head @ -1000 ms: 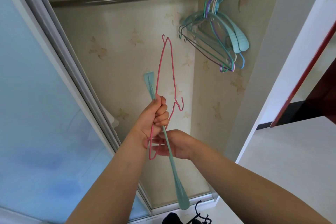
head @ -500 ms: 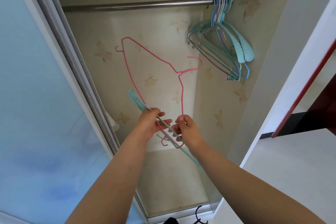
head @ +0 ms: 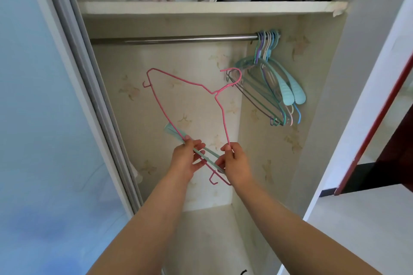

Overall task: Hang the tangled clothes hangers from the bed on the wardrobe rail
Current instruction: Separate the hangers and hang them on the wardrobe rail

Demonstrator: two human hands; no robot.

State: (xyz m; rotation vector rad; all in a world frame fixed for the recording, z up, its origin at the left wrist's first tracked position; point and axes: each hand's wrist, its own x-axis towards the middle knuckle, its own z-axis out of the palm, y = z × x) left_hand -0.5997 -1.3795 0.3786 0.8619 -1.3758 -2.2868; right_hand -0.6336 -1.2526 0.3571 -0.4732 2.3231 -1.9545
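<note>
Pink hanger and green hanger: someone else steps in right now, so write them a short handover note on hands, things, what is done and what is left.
Left hand: grip on the green hanger and the pink hanger where they cross.
Right hand: pinches the pink hanger's wire side.
Both hangers are held low inside the wardrobe, below the rail, with the pink hook pointing right.
Done: a bunch of hangers hangs at the rail's right end.
Left: part the two, hang each on the rail.
</note>
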